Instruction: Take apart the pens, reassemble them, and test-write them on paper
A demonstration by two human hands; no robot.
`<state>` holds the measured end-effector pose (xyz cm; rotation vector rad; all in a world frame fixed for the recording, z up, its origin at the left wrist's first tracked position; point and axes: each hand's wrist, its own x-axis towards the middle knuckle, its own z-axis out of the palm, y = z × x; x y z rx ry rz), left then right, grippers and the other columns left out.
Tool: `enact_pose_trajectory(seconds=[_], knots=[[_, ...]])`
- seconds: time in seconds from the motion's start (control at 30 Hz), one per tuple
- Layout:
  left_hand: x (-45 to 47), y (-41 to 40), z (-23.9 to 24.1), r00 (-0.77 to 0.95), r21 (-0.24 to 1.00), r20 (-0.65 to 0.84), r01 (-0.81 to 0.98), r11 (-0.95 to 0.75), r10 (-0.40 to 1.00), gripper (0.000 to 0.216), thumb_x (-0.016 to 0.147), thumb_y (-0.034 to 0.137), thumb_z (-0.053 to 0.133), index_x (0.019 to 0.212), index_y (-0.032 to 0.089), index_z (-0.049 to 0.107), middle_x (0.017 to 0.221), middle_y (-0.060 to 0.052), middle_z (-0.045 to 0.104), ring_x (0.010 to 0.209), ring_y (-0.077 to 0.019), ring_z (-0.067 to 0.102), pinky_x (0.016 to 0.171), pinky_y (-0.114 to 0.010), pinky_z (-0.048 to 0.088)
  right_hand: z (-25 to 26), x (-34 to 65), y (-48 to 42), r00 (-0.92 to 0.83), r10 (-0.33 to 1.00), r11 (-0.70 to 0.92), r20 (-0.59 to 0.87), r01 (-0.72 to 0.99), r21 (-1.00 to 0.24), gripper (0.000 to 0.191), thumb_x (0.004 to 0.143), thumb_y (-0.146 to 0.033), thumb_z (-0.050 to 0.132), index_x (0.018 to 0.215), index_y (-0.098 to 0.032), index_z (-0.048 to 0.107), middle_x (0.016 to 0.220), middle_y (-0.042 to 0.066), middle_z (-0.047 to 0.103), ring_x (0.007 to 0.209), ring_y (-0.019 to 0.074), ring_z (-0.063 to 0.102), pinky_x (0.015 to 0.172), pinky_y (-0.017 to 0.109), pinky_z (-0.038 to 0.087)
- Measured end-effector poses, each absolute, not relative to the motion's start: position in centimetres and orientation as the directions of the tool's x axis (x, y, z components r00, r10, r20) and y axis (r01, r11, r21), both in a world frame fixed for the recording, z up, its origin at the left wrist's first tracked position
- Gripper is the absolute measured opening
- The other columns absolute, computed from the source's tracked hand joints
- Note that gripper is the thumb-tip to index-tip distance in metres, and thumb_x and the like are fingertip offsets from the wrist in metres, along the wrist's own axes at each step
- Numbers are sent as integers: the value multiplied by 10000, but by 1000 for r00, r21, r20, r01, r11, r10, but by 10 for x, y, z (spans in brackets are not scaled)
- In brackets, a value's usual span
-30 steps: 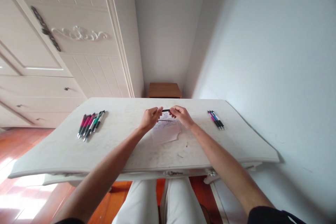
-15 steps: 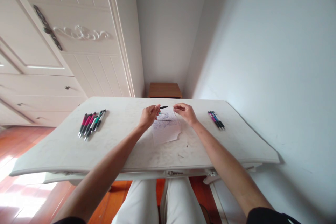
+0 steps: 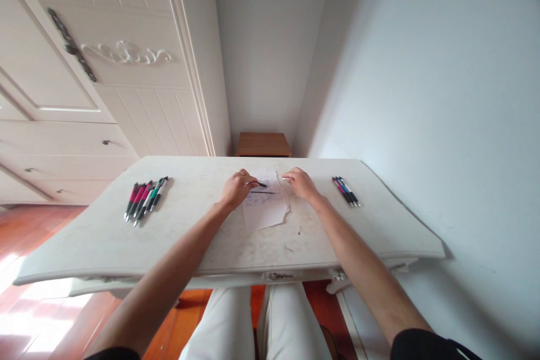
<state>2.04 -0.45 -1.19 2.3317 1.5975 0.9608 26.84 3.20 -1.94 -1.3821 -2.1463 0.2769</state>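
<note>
My left hand (image 3: 237, 188) is closed around a dark pen piece (image 3: 261, 184), whose black end sticks out to the right over a sheet of paper (image 3: 265, 216). Part of that piece is hidden by the fingers. A thin dark stick like an ink refill (image 3: 262, 192) lies across the scribbled upper part of the paper. To the right of the sheet, my right hand (image 3: 300, 183) is pinched on a tiny pale object (image 3: 287, 179), too small to name. The two hands are apart, just above the tabletop.
On the white table (image 3: 198, 236), several pink, green and white pens (image 3: 145, 199) lie at the left. A smaller group of purple, blue and white pens (image 3: 346, 191) lies at the right. Beyond the far edge stands a brown wooden box (image 3: 264, 144); a wall (image 3: 422, 95) borders the right side.
My left hand has lowered slightly, and its dark pen piece now tilts down over the paper. A green bit by its fingers is no longer visible. My right hand stays pinched.
</note>
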Motion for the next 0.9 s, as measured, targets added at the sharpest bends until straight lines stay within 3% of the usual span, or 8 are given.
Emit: enact_pose_trajectory(seconds=[0.2,0.47,0.6,0.73,0.9], knots=[[17,-3,-12,246,446,332,810,-381,911,193,816,280,617,943,213,745,937,-64,655,842,-198,605,747,-281,465,-24,272,35,-334,876,473,347,734,-487,217,804,-112,610,939,-211,748,909,70,670,829,181,600,818,294,458],[16,-3,-7,233,500,392,758,-418,890,201,839,268,557,902,215,740,906,-57,676,861,-197,606,802,-297,464,-30,276,43,-278,872,471,402,698,-539,236,813,-80,563,923,-200,734,911,75,674,826,179,606,828,303,454],[14,-6,0,325,491,422,703,-515,846,201,843,306,568,900,213,737,876,-48,675,812,-177,602,781,-279,459,-29,281,46,-203,878,433,433,722,-539,242,848,-89,502,893,-182,722,923,88,693,906,196,605,869,315,439],[6,-8,5,425,502,340,672,-544,839,172,806,310,612,839,210,748,808,-37,674,716,-152,595,709,-254,450,-23,281,45,-117,877,400,466,715,-573,188,865,-187,522,852,-175,709,875,81,691,841,197,606,810,312,448],[-3,-7,5,460,492,270,690,-532,846,184,797,309,591,798,230,757,804,-32,675,696,-149,586,690,-252,436,-15,269,33,-256,834,537,488,581,-612,149,842,-257,587,868,-180,712,829,50,662,725,147,583,697,259,442]])
